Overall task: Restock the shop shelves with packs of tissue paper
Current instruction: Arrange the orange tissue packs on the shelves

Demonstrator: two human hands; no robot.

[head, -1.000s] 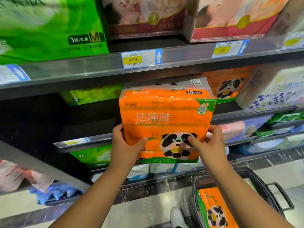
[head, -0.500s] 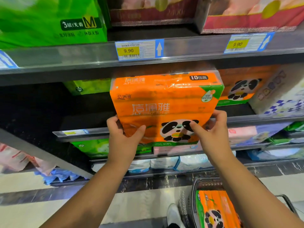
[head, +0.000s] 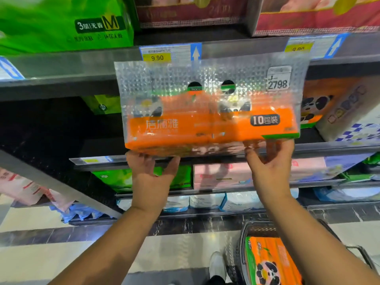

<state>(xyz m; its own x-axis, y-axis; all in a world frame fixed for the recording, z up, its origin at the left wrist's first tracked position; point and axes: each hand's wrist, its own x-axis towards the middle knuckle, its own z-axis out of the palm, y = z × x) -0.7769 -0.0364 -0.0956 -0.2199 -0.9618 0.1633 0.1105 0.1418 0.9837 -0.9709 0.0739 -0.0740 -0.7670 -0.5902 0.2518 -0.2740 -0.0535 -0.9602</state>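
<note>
Holding up an orange tissue pack (head: pixel 211 128) in both hands, in front of the opening between the upper shelf rail (head: pixel 61 64) and the middle shelf rail (head: pixel 98 160), bottom edge hanging level with the top of the middle rail, contact with it impossible to tell. Presenting the pack's top face to the camera: glossy orange wrap carrying white lettering at the left, a black oval label (head: pixel 265 120) reading "10" plus two characters at the right, a green strip running along the lower right corner, and scraps of black-and-white panda print showing through. Standing up from that face, a clear dimpled carry flap (head: pixel 160 79) pierced by two round finger holes (head: pixel 194 87) and bearing a white sticker (head: pixel 278 80) reading "J-2798", overlapping the upper rail and half veiling a yellow 9.90 price tag (head: pixel 157 58). Gripping the lower left edge with the left hand (head: pixel 152 177), fingers curling under and behind, thumb spreading along the front. Gripping the lower right edge with the right hand (head: pixel 271 167) in the same manner, fingertips blurring into the wrap. Sitting farther back on the middle shelf at the right, a panda-printed pack (head: pixel 314 105) beside a white pack with blue checks (head: pixel 362 128). Lying in the shopping basket (head: pixel 246 227) down by the floor at lower right, a spare orange pack (head: pixel 271 262), panda face upward.
</note>
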